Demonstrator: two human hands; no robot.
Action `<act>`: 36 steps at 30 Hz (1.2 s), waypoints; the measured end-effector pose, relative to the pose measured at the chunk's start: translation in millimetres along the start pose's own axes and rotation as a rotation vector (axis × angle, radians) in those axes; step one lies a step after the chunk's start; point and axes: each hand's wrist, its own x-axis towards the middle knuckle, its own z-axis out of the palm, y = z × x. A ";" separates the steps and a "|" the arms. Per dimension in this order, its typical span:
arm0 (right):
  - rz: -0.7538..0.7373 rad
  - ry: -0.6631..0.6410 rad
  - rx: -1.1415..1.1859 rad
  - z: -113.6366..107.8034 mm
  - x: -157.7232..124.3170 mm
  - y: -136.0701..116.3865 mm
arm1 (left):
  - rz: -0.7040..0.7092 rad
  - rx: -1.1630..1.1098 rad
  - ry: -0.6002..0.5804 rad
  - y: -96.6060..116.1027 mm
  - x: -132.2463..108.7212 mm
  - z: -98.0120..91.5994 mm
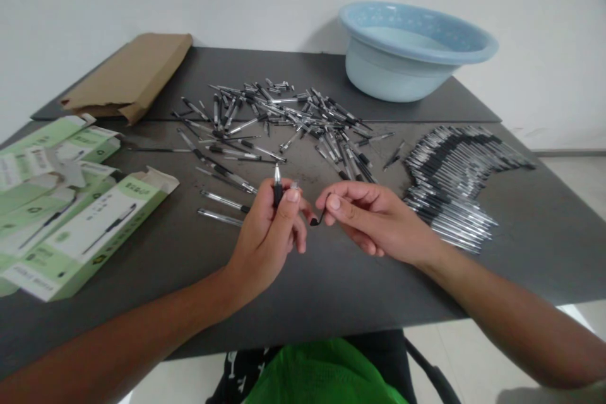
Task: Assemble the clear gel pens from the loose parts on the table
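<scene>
Pen (278, 192) pinched in left hand (262, 233), black piece (315, 221) in right (379, 218), grey table (326, 297), pale wall (265, 0)

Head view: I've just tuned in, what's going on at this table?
A person is working with pen parts at a dark table. The left hand holds a pen piece, metal tip up, while the right hand pinches a small black piece close by. Beyond them lies a loose scatter of pens and parts; to the right, many pens lie side by side in a curved row. Green-and-white boxes overlap on the left.
</scene>
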 end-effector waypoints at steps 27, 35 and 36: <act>-0.625 0.153 -0.629 -4.7 0.7 6.1 | 0.001 -0.129 0.051 11.4 10.6 -0.5; -0.675 0.160 -0.733 -1.7 2.1 10.1 | -0.018 -0.112 0.098 10.6 16.9 -6.2; -0.634 0.159 -0.700 -1.4 2.2 10.9 | -0.015 -0.102 0.104 10.9 17.7 -7.0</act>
